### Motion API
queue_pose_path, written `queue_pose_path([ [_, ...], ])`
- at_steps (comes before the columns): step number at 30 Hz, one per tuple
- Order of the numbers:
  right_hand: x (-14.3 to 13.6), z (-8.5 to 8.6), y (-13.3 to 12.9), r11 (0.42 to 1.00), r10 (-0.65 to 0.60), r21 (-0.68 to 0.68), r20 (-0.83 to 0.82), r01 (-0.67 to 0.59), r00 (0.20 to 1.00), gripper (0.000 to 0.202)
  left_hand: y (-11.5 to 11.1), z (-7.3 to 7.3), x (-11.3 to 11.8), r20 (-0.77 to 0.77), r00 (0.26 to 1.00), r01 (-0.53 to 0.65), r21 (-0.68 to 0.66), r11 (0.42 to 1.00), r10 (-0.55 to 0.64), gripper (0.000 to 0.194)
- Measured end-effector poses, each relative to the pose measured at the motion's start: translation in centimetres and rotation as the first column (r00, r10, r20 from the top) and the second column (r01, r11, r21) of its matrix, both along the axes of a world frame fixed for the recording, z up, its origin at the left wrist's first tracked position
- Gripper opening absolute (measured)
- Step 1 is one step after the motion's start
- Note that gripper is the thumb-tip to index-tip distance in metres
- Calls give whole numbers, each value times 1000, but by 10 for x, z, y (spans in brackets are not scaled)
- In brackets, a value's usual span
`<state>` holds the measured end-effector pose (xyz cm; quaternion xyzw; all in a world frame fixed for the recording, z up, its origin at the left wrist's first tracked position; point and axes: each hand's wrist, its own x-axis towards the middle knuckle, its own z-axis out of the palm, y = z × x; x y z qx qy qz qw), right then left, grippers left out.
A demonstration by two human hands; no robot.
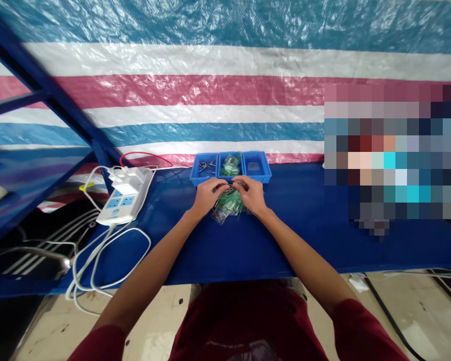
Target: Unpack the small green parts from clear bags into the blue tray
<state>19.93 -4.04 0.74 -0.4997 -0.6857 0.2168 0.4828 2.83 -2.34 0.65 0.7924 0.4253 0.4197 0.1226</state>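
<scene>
My left hand (207,195) and my right hand (252,194) meet just in front of the blue trays, fingertips bent inward. Each hand is closed in a pinch, and thin dark slivers show between them, too small to name. Right below the fingers lies a pile of clear plastic bags (230,204) with green and thin metallic pieces inside. Behind the hands stand three joined blue trays (194,173). Thin dark metal pieces (207,166) lie in the left one, green bagged pieces (231,164) in the middle one, and a small clear packet (253,166) in the right one.
A white power strip (116,213) with plugged-in chargers (128,179) and looping white cables (93,265) takes up the left of the blue table (225,255). Striped plastic sheeting (210,90) hangs behind. A blue frame post (71,118) slants at left; a pixelated area covers the right.
</scene>
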Motion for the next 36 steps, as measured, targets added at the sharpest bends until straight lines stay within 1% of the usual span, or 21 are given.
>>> queue_pose_path([
  [4,0,0,0,999,20,29,21,-21,1000,22,-2,-2,-1,-10,999,-49,53,997,50,35],
  [7,0,-1,-1,993,69,94,52,-74,996,25,-4,-3,-3,7,998,-67,73,995,66,34],
  [9,0,-2,0,988,78,131,71,-87,994,28,-4,-2,-3,12,998,-66,82,994,66,34],
  [11,0,-3,0,988,51,145,75,-61,996,30,-4,-1,-3,15,997,-83,68,994,82,35],
  [14,0,-3,-1,991,8,130,82,-18,997,32,-4,4,-2,44,995,-95,45,994,93,36],
  [17,-1,-2,-1,995,-2,103,107,-10,994,34,-6,6,-1,76,994,-83,55,995,78,35],
  [22,-1,-3,-1,995,-15,104,116,3,993,33,-9,7,1,104,991,-99,86,991,90,33],
  [24,-2,-3,-1,996,-21,86,122,11,992,33,-10,6,2,143,986,-100,57,993,91,32],
  [26,-2,-4,0,998,-18,69,130,9,991,34,-10,6,5,208,975,-77,-16,997,79,31],
  [29,-2,-5,0,997,-21,71,139,12,990,36,-10,6,9,342,940,33,-135,990,15,30],
  [31,-2,-4,0,996,-50,83,131,39,990,38,-10,5,11,429,903,93,-170,981,-12,27],
  [32,-1,-4,0,994,-68,90,120,58,990,39,-9,5,11,458,889,99,-174,980,-9,26],
  [34,-1,-3,0,991,-98,95,95,89,991,41,-9,5,9,456,890,57,-161,985,23,25],
  [36,0,-2,0,990,-117,88,81,110,990,42,-8,6,6,373,925,-28,-132,991,76,26],
])
